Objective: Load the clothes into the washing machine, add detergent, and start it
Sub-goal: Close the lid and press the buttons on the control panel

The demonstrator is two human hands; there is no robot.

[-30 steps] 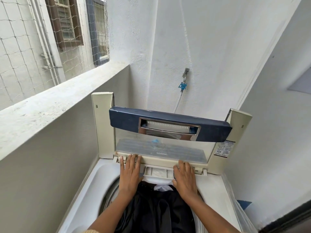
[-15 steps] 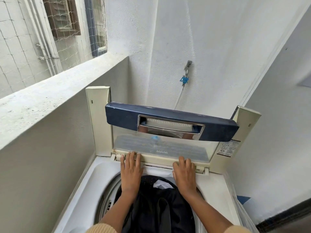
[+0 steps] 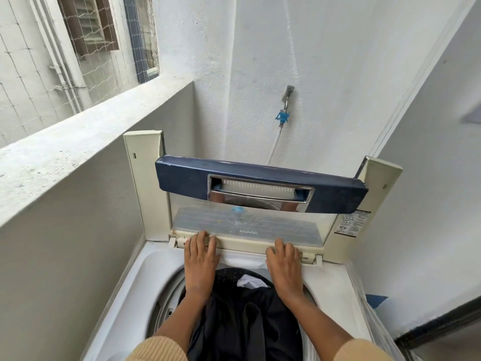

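The white top-loading washing machine [image 3: 141, 280] stands below me with its folded lid [image 3: 260, 185] upright at the back, dark blue handle bar on top. Dark clothes [image 3: 242, 319] fill the drum, and a white piece [image 3: 251, 280] shows near the back. My left hand [image 3: 200, 261] and my right hand [image 3: 285, 264] lie flat on the back rim, fingertips against the lid's hinge edge, holding nothing. Between them the detergent drawer front [image 3: 242, 255] sits flush in the rim. No detergent container is in view.
A concrete ledge [image 3: 78, 144] with netting above runs close along the left. A tap [image 3: 285, 110] with a hose hangs on the rear wall. A wall crowds the right side, with a blue object [image 3: 377, 299] wedged beside the machine.
One second ago the small drawer stood pulled out between my hands. It has slid back into the rim, and both hands have shifted slightly forward with it.
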